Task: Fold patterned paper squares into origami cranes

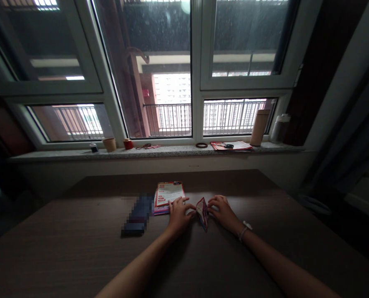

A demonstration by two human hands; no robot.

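A small piece of folded paper [202,212] with a coloured print stands between my two hands above the brown table [78,256]. Its shape is pointed at top and bottom. The thumb and forefinger of my left hand [180,213] close on its left side, while the other fingers stretch over the lower edge of a printed sheet. On the right side, my right hand [223,210] pinches the same folded paper between curled fingers. A bracelet [242,234] circles that wrist. Just left of my left hand lies a stack of printed sheets [169,194] with red borders.
A blurred-out dark rectangular item [137,217] lies left of the sheets. Along the stone windowsill [172,151] stand a paper cup [109,144], a red spool-like item [128,143], a roll of tape [201,145], scissors [228,146] on papers, and a tall bottle [259,128].
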